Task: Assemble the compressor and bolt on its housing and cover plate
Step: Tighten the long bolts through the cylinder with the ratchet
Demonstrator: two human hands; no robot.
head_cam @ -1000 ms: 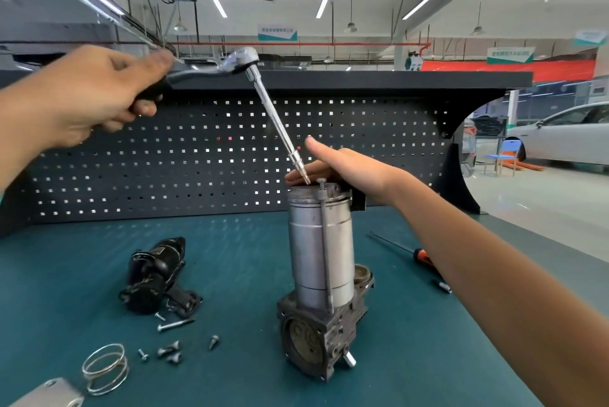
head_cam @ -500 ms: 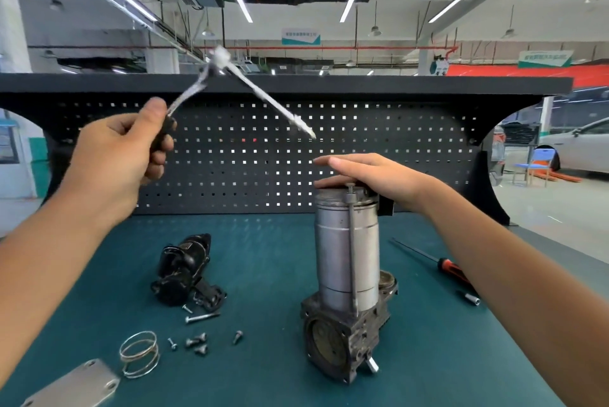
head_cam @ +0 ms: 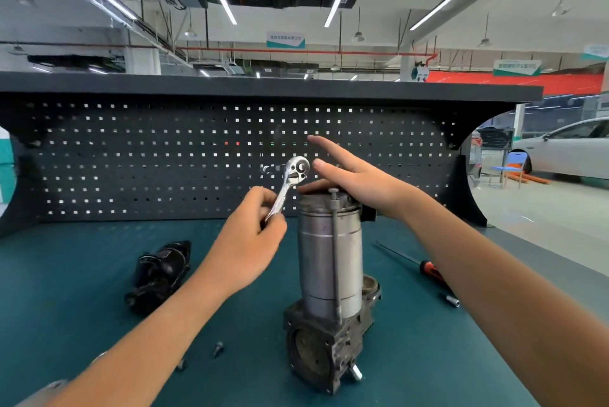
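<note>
While the left hand (head_cam: 248,250) is closed around the handle of a ratchet (head_cam: 290,184), its head raised beside the right fingertips, the right hand (head_cam: 357,181) lies open with fingers spread, palm resting on top of the compressor (head_cam: 329,275). The compressor stands upright on the bench (head_cam: 82,291), just right of the left hand. A screwdriver (head_cam: 425,266) lies under the right forearm.
</note>
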